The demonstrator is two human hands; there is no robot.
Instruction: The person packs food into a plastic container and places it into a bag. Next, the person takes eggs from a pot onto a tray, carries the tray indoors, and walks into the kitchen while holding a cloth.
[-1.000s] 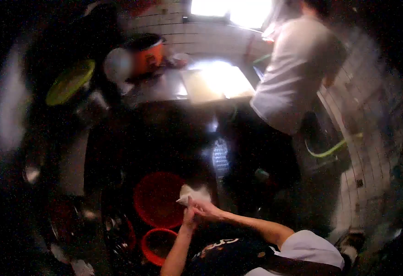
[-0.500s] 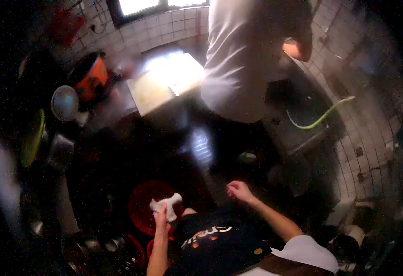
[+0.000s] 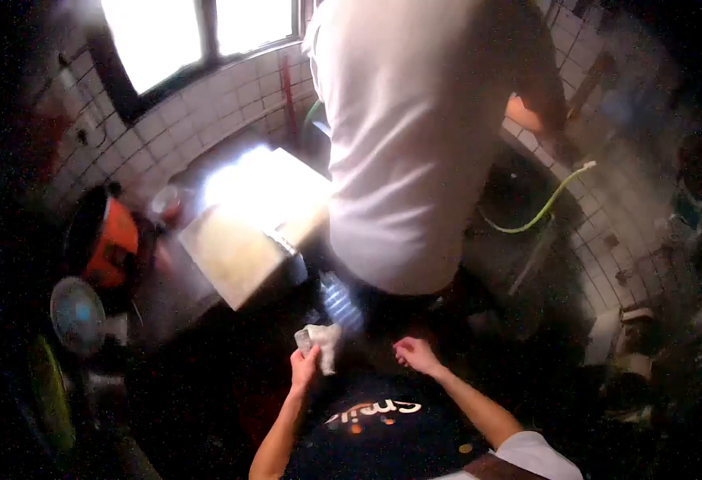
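Observation:
A crumpled white cloth [image 3: 324, 346] hangs from my left hand [image 3: 304, 367], pinched between thumb and fingers in front of my dark apron [image 3: 367, 428]. To the right, apart from the cloth, is my right hand [image 3: 417, 355], its fingers curled together; whether anything small is inside them cannot be made out. The floor beyond both hands is dark.
A person in a light shirt [image 3: 407, 152] stands with their back to me, just ahead. Left of them is a brightly lit board [image 3: 239, 256] on a counter. An orange pot [image 3: 116, 244] and a round strainer [image 3: 78, 314] are further left. A green hose [image 3: 539, 216] lies at right.
My hands have come apart, and the cloth has stayed in my left hand. The view has turned and moved nearer the person and the board; the red basins no longer show clearly.

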